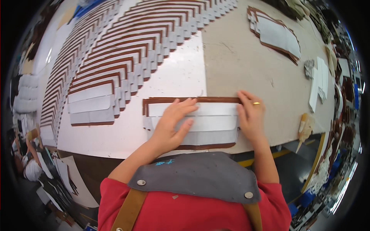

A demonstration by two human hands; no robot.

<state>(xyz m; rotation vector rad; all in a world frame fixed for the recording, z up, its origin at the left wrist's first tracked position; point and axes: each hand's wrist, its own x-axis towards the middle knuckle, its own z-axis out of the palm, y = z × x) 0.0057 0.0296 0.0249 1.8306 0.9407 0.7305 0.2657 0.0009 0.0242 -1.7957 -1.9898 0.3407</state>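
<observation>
A small stack of brown-edged panels (pixel 212 136), faced in white and pale grey, lies at the table's near edge in front of me. My left hand (pixel 171 125) rests flat across its left half, fingers stretched and thumb apart. At the stack's upper right corner is my right hand (pixel 252 115), a ring on one finger. Its forefinger touches the top corner and its thumb lies by the right edge, with a gap between them. The stack's left side shows several layers slightly out of line. Part of the top panel is hidden under my left hand.
Long overlapping rows of similar panels (pixel 133 50) cover the table's left and far side. Another stack (pixel 277 36) sits at the far right. White strips (pixel 318 82) and a glue bottle (pixel 305 127) with a pointed nozzle lie along the right edge.
</observation>
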